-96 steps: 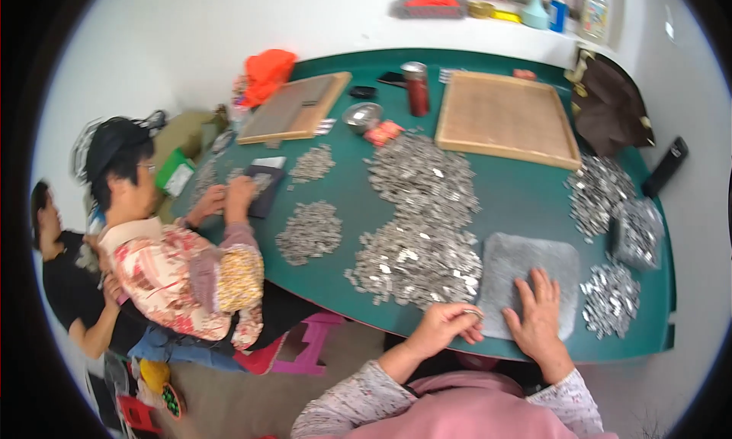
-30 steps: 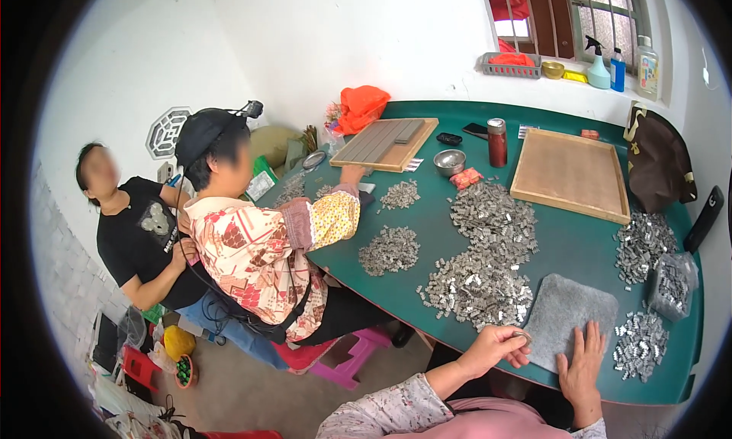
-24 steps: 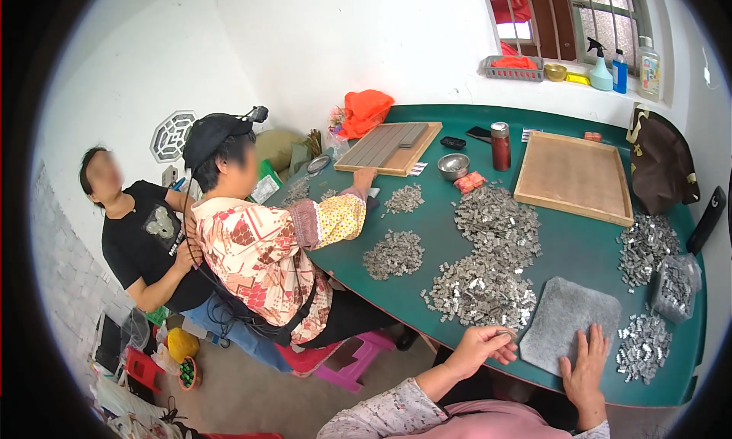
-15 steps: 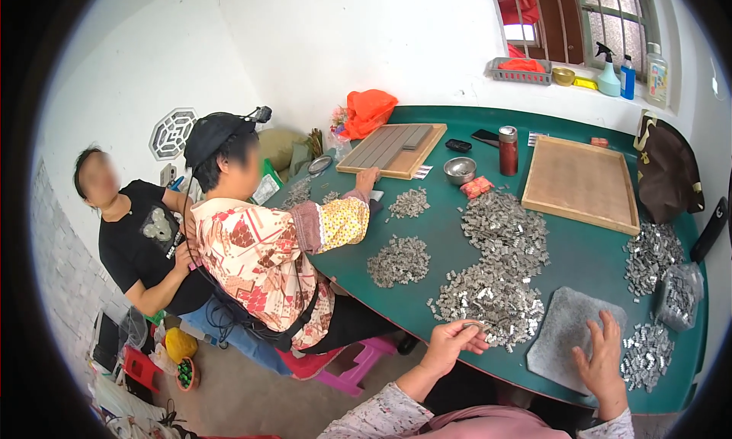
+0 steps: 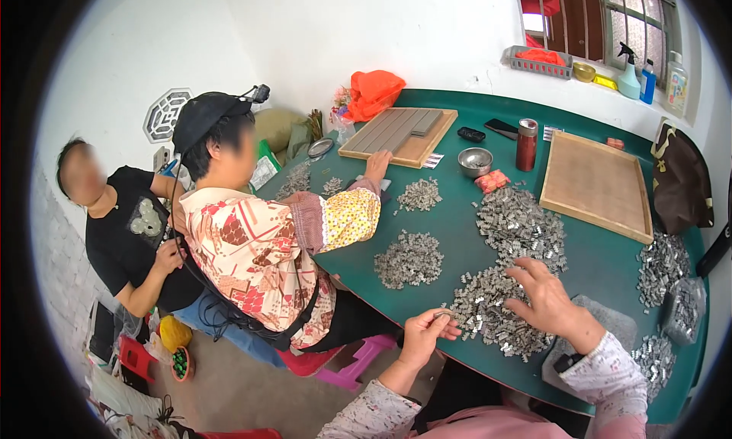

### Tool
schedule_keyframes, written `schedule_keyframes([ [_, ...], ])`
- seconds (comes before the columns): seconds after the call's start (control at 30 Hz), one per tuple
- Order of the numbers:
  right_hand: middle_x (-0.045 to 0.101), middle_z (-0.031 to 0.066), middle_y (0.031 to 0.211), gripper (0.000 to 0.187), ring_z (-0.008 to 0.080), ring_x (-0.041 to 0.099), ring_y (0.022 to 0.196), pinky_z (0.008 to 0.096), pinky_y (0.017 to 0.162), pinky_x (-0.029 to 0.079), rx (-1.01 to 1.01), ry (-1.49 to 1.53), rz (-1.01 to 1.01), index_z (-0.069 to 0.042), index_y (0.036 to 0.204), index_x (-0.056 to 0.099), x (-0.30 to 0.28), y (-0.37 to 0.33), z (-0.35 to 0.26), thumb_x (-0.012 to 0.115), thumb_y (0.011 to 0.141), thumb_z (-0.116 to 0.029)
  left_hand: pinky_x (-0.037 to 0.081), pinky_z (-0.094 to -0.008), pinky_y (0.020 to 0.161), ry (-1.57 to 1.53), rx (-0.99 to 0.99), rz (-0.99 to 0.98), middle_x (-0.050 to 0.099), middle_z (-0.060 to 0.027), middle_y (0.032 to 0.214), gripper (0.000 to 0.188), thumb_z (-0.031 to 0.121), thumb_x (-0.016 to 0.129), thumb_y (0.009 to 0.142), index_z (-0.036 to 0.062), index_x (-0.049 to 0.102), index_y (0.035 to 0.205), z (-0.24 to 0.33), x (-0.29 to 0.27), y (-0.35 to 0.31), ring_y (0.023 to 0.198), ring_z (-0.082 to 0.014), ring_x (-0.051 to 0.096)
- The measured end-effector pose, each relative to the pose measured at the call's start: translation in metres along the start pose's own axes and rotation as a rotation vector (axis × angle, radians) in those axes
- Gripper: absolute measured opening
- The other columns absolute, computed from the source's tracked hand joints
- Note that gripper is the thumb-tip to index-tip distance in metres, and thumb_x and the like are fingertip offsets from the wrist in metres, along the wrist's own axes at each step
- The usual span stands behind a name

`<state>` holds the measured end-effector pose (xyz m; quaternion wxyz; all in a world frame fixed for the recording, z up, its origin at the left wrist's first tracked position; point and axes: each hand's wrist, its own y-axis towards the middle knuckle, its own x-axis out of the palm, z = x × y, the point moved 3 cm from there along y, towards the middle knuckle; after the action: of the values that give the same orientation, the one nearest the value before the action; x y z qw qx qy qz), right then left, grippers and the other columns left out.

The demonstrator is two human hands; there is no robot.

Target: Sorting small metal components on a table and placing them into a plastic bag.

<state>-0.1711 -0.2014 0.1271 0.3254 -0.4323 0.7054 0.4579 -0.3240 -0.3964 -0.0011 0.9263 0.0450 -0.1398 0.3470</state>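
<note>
As a co-worker in a cream-and-red patterned top (image 5: 240,248) sits nearby, a person in pale floral sleeves works at a green tabletop (image 5: 351,264), the thumb and forefinger of the left hand (image 5: 422,338) pinching a small, thin, greyish piece (image 5: 444,313) whose exact shape is too small to make out. The piece is held near the left edge of a broad heap of small silver-grey metal parts (image 5: 496,321). Above that heap's right side, the right hand (image 5: 550,300) reaches in with its fingers spread and loosely curved; whether the fingertips touch the metal cannot be told. Partly hidden beneath the right forearm lies a flat grey felt-like mat (image 5: 614,321). Beyond the heap sits a second large mound of similar parts (image 5: 522,225), while a clear plastic bag filled with silver pieces (image 5: 684,311) stands at the far right. Toward the back are a shallow, wood-framed tan tray (image 5: 598,184), a red metal tumbler (image 5: 526,148) and a round steel bowl (image 5: 475,161). The co-worker's hand (image 5: 378,165) is at a wooden board bearing long grey strips (image 5: 440,138).
</note>
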Motion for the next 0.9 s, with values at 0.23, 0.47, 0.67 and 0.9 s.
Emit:
schedule_keyframes([
  [0.23,0.057,0.0246,0.126,0.048,0.0399,0.057,0.116,0.0438,0.099,0.047,-0.053,0.168,-0.071,0.003,0.126,0.056,0.045,0.063,0.002,0.068,0.088,-0.023,0.060,-0.0319,0.067,0.025,0.009,0.007,0.070,-0.0147,0.093,0.021,0.008,0.057,0.099,-0.0058,0.065,0.112,-0.004,-0.013,0.013,0.078,-0.0238,0.072],
  [0.47,0.058,0.0230,0.125,0.047,0.0390,0.057,0.116,0.0442,0.098,0.048,-0.048,0.188,-0.110,0.002,0.126,0.057,0.079,0.117,0.006,0.066,0.088,-0.025,0.060,-0.0344,0.068,0.047,-0.026,-0.007,0.070,-0.0159,0.094,0.019,0.007,0.056,0.099,-0.0067,0.065,0.109,-0.006,-0.017,0.015,0.078,-0.0256,0.072],
  [0.67,0.057,0.0219,0.127,0.050,0.0386,0.056,0.118,0.0441,0.100,0.046,-0.063,0.214,-0.129,0.001,0.130,0.054,0.101,0.166,0.001,0.065,0.089,-0.025,0.060,-0.0348,0.069,0.066,-0.011,-0.049,0.070,-0.0159,0.094,0.019,0.005,0.055,0.099,-0.0075,0.065,0.109,-0.006,-0.018,0.015,0.079,-0.0255,0.072],
  [0.9,0.055,0.0231,0.129,0.059,0.0387,0.054,0.121,0.0443,0.102,0.044,0.005,0.214,-0.211,-0.001,0.140,0.045,0.111,0.186,0.003,0.064,0.091,-0.027,0.060,-0.0351,0.070,0.089,0.009,-0.060,0.070,-0.0163,0.094,0.018,0.003,0.054,0.098,-0.0079,0.065,0.108,-0.003,-0.017,0.014,0.079,-0.0256,0.072],
])
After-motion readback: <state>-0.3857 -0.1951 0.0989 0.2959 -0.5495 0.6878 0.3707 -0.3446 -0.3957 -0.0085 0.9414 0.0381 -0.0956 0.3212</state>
